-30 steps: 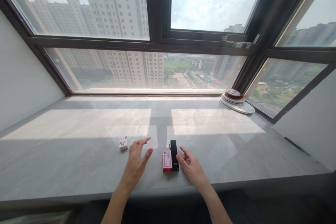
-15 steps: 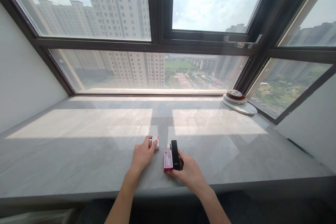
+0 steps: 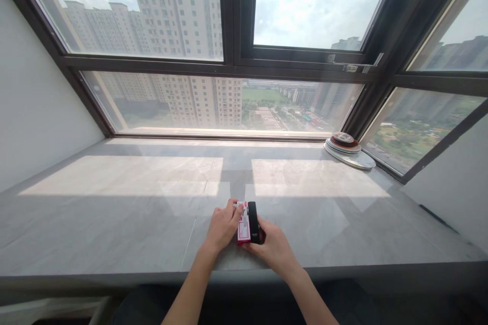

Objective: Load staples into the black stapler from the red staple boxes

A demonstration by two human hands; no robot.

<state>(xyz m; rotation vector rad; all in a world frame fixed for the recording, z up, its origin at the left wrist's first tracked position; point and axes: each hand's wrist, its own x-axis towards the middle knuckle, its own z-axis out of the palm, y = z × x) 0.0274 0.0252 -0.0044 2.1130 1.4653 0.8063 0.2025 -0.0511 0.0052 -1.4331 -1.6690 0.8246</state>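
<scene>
My left hand (image 3: 224, 221) is closed on a small white box with pink print (image 3: 242, 207), thumb on its near face. This box meets the far end of a larger pink-and-white box (image 3: 244, 229), which looks like a staple box. Flush against the larger box's right side is a black stapler (image 3: 253, 221), lying lengthwise away from me. My right hand (image 3: 269, 241) wraps the stapler from the right, its thumb reaching under the near end of the larger box. The fingers behind the stapler are partly hidden.
All of this is on a grey marble-look window ledge (image 3: 125, 223), whose front edge is close to my wrists. A stack of round plates or discs (image 3: 348, 155) stands in the far right corner by the dark window frame (image 3: 305, 68).
My left hand has brought the small box rightward to the larger box and stapler, closing the gap between them. My right hand keeps its hold nearly in place. The view has shifted slightly.
</scene>
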